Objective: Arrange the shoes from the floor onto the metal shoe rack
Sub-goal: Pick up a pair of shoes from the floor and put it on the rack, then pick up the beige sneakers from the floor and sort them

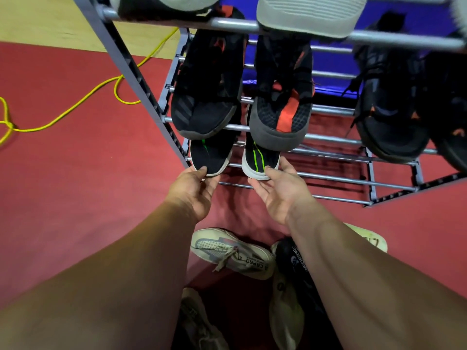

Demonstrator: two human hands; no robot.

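Observation:
A pair of black shoes with green stripes and white soles sits on a low tier of the metal shoe rack point(336, 178). My left hand point(194, 190) touches the toe of the left shoe point(211, 156) with thumb and fingers. My right hand point(280, 190) touches the toe of the right shoe point(260, 160), palm up, fingers relaxed. On the tier above rest two black and orange shoes point(207, 92) point(283, 104), and a black pair point(394, 107) further right. Pale soles point(308, 13) show on the top tier.
On the red floor below my arms lie a white sneaker point(232, 251), a black shoe point(295, 258), a beige shoe point(283, 311) and another beige one point(199, 322). A yellow cable point(83, 102) loops across the floor at the left. A blue wall stands behind the rack.

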